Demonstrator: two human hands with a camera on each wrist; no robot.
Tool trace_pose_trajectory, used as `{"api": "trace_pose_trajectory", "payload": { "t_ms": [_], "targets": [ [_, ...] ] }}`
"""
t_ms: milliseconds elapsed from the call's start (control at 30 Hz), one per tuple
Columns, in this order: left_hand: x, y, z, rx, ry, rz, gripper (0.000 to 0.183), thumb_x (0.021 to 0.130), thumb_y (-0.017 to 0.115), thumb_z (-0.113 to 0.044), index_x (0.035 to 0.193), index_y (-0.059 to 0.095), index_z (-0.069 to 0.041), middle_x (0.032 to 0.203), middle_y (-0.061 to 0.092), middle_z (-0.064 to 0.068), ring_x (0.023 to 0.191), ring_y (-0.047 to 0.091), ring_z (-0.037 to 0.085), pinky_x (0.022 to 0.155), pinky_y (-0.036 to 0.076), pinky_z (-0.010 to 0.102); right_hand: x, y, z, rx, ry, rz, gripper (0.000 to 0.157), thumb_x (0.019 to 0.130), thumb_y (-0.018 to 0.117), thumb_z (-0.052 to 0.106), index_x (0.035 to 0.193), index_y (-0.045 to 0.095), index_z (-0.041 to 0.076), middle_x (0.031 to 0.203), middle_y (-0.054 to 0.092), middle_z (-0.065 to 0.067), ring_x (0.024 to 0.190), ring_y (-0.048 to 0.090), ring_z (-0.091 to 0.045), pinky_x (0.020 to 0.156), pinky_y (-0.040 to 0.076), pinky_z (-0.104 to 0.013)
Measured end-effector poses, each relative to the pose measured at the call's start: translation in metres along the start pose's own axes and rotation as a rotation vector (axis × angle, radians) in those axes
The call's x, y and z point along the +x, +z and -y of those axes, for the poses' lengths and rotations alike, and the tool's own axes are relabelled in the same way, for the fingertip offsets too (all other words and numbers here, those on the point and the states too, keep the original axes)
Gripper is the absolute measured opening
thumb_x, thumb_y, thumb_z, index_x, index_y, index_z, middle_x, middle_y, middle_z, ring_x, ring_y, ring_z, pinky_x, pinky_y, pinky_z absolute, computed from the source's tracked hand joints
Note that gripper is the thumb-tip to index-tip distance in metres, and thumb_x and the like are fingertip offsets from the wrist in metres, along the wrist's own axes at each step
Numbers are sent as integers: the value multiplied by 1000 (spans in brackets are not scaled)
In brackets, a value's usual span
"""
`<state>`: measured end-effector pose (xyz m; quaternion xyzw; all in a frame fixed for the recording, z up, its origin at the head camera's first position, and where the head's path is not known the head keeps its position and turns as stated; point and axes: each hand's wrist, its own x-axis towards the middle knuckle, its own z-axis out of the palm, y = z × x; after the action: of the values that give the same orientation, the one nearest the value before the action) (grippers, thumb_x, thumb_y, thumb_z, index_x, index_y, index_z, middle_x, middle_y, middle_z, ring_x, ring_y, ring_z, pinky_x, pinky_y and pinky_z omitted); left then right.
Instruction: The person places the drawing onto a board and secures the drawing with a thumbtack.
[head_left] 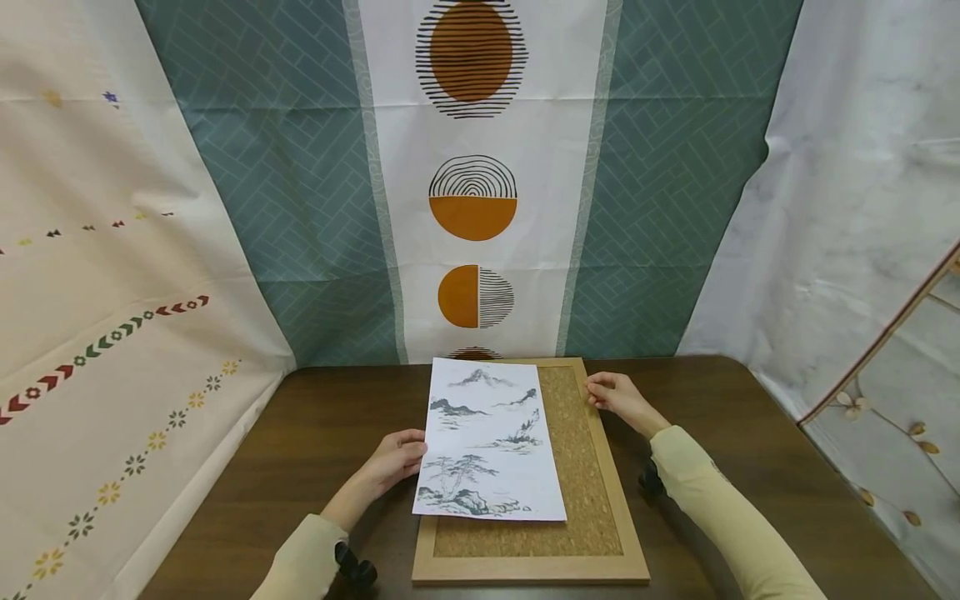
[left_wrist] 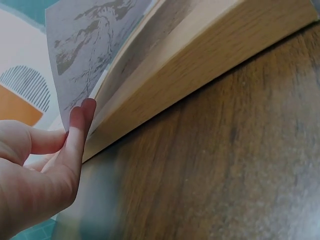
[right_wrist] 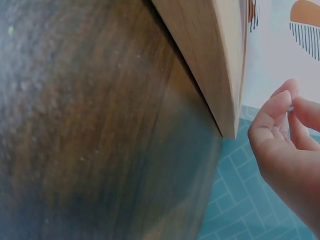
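Note:
A white sheet of paper printed with grey ink landscapes lies over the left part of a cork board with a pale wooden frame. My left hand pinches the sheet's left edge between thumb and fingers; in the left wrist view that edge stands raised off the frame. Beside the board's upper right edge, my right hand pinches a tiny metallic tack between thumb and fingertips. Most of the tack is hidden by the fingers. The cork's right strip and bottom strip show past the paper.
The board lies on a dark brown wooden table. A patterned cloth with orange circles hangs behind the table. Cream fabric covers the left side, and pale marbled fabric the right.

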<state>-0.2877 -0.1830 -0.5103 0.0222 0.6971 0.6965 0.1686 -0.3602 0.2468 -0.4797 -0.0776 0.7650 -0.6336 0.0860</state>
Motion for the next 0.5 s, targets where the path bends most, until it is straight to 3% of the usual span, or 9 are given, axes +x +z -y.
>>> {"api": "trace_pose_trajectory", "payload": {
  "t_ms": [200, 500],
  "targets": [
    [-3, 2, -1, -5, 13, 39, 40, 97, 49, -2, 132, 37, 16, 91, 66, -2, 82, 64, 7, 74, 54, 24, 3, 3, -1, -1, 10, -8, 36, 101, 45, 5, 130, 38, -16, 101, 59, -13, 76, 58, -6, 69, 50, -21],
    [1, 8, -1, 33, 3, 34, 42, 96, 50, -2, 134, 37, 14, 94, 66, 1, 82, 64, 8, 74, 54, 24, 9, 7, 0, -16, 8, -9, 34, 101, 43, 4, 127, 38, -17, 102, 57, -17, 75, 57, -6, 68, 50, -20]
  ]
}}
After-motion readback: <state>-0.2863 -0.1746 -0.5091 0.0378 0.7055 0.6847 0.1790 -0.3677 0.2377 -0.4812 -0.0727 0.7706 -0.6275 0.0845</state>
